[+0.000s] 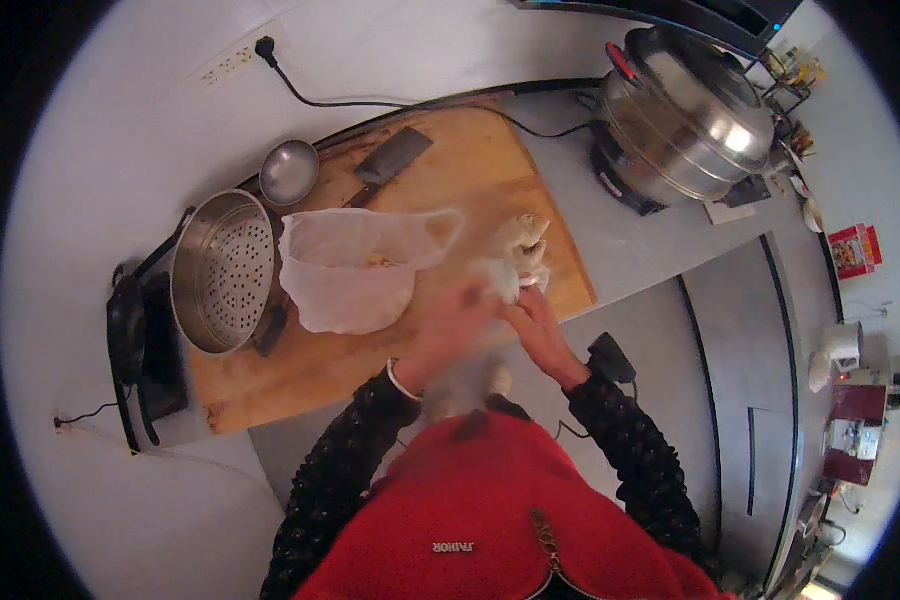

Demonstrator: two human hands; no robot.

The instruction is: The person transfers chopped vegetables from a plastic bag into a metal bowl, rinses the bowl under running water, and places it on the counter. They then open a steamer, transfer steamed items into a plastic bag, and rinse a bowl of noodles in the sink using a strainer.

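Observation:
Both hands meet over the right part of a wooden cutting board (330, 371). My right hand (536, 326) grips a pale, rounded piece (500, 279) that looks like dough; a blur hides its details. Motion also smears my left hand (457, 322), which is against the near left side of that piece, so its grip is unclear. Just beyond my fingers, several off-white, folded dough-like lumps (529, 238) sit close together. To the left lies a translucent white plastic bag (349, 296) with its mouth open and some contents inside.
A cleaver (399, 156) rests at the board's back, beside a metal bowl (289, 172). A perforated steamer tray (229, 274) stands at the left, near a black pan (126, 330). At the back right, a lidded steel steamer pot (682, 124) has a power cord (345, 104) running to the wall.

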